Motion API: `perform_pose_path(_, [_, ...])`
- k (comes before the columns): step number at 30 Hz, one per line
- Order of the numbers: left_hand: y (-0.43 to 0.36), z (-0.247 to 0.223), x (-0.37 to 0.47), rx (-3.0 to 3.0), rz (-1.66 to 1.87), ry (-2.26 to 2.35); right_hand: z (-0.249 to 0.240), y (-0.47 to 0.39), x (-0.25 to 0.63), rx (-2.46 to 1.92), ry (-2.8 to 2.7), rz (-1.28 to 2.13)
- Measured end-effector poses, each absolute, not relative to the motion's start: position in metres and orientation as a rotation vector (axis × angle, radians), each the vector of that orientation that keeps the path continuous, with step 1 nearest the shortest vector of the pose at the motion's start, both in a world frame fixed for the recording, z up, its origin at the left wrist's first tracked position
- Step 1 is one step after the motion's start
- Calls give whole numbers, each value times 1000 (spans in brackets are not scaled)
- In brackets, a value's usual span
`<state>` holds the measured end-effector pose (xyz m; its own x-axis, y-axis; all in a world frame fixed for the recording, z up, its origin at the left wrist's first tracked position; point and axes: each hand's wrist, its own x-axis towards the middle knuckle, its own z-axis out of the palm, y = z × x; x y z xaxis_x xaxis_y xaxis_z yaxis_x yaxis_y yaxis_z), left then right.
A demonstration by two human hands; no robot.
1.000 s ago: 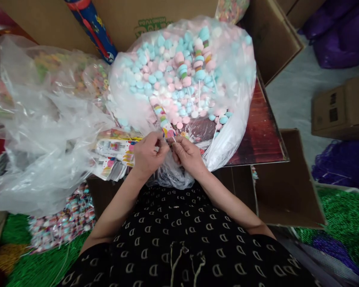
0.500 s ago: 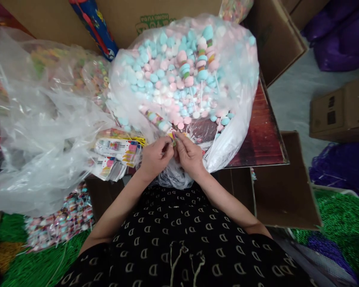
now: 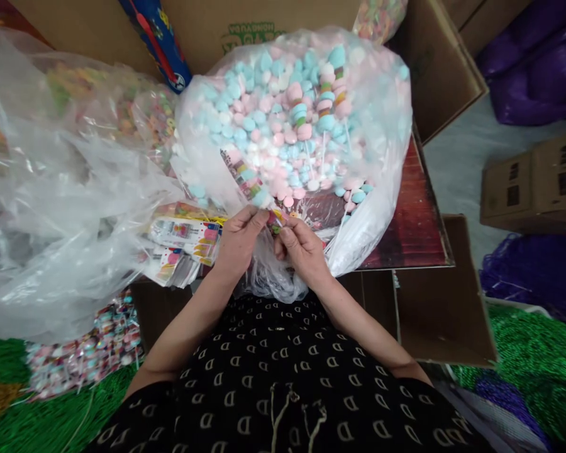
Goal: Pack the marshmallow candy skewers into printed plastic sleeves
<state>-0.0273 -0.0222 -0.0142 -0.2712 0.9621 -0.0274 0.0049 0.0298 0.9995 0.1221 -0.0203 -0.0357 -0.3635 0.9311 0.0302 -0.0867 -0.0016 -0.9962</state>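
Note:
My left hand (image 3: 239,242) pinches the lower end of a wrapped candy skewer (image 3: 248,182), which slants up and left from the fingers. Close beside it, my right hand (image 3: 304,251) has its fingertips closed on the same colourful wrapper end. Both hands are at the front edge of a large clear bag (image 3: 389,157) of pink, blue and white candies (image 3: 259,104). Unwrapped candy skewers on white sticks (image 3: 299,113) lie on those candies. Left of my left hand is a stack of printed wrappers (image 3: 183,236).
Another clear bag (image 3: 75,207) with colourful ring candies spreads at the left. Finished-looking wrapped skewers (image 3: 94,346) lie below it. An open carton (image 3: 443,302) stands right of the red table (image 3: 405,220). A blue tube-shaped item (image 3: 158,44) leans at the back.
My hands have moved slightly apart, showing more of the wrapper end between them. The wrapped skewer now slants more steeply. The whole view has shifted a little.

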Motion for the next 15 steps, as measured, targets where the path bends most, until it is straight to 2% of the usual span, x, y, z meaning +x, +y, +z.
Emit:
perform_pose_path(9, [-27, -6, -35, 1352, 1258, 1528, -29, -23, 123, -1010, -1695, 1266])
perform_pose_path(15, [-26, -13, -32, 1131, 1321, 1423, -37, -17, 117, -966, -1752, 1145])
